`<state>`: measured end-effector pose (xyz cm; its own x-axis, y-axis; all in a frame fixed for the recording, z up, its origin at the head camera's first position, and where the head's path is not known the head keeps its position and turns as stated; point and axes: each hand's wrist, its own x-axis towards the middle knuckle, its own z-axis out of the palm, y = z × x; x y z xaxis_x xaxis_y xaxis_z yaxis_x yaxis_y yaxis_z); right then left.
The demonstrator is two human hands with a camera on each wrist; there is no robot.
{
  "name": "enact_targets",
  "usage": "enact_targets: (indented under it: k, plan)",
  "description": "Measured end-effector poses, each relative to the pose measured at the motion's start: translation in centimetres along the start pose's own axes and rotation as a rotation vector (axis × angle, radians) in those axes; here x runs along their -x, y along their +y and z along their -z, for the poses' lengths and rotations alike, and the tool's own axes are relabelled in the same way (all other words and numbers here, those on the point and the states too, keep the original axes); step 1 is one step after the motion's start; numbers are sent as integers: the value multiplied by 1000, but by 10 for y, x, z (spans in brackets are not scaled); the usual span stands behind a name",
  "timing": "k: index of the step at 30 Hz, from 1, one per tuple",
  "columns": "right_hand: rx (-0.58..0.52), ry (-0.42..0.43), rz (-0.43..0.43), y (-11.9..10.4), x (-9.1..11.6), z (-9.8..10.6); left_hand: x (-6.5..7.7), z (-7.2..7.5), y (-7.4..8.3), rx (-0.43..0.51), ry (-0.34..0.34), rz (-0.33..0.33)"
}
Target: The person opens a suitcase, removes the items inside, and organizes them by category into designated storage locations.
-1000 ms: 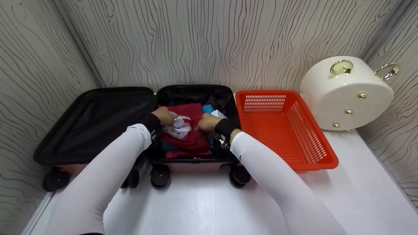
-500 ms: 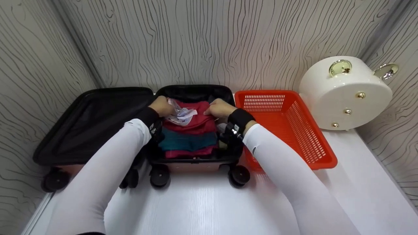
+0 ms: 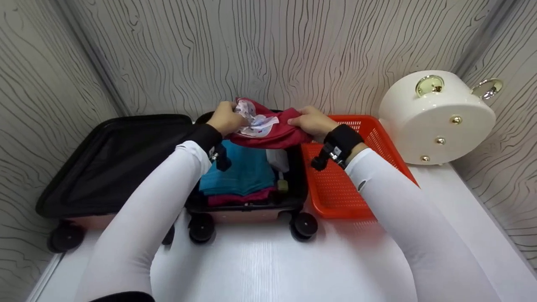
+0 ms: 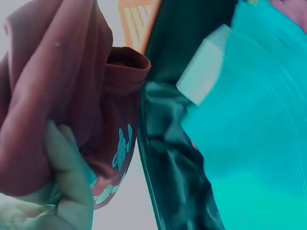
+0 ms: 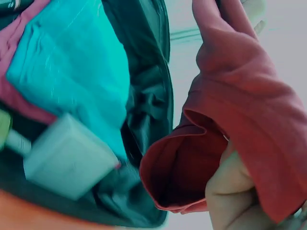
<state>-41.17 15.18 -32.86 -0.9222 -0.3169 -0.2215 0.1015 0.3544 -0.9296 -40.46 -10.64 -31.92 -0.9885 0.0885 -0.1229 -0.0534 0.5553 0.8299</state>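
Observation:
Above the back of the open suitcase [image 3: 247, 215], a folded red T-shirt [image 3: 272, 138] with a pale print hangs between both hands. My left hand [image 3: 228, 119] grips its left side, thumb on the cloth near the print. My right hand [image 3: 314, 122] pinches the right side; in the right wrist view its fingers [image 5: 230, 182] are at a hemmed opening of the red fabric. Below, inside the suitcase, lie a folded teal garment [image 3: 241, 170], a pink cloth [image 3: 239, 197] under it and a white box [image 3: 277, 159] at the right side.
The suitcase's other half, a black lid [image 3: 113, 163], lies open at the left. A red plastic basket [image 3: 340, 201] stands right of the suitcase, beneath my right forearm. Farther right is a white round case [image 3: 432, 126] with gold handles. A patterned wall [image 3: 260, 50] closes the back.
Both hands have lifted the red T-shirt up out of the suitcase, moving back and to the right. The teal garment and white box beneath it are now uncovered.

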Motion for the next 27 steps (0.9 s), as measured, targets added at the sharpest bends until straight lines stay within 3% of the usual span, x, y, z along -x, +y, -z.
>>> enact_targets:
  k: [7,13,18,23,27]
  plan:
    - [77,30,65,2,22,41,-5,-33,19,40,29,-73]
    - [203,99,123,16,38,73,-9,-62,38,90,-21,-150]
    - [227,149,147,31,49,95,-11,-84,53,147,-91,-245]
    - [303,150,125,51,57,111,-11,-108,59,99,-144,-277]
    - [438,186,121,66,59,119,-15,-129,61,10,-177,-279]
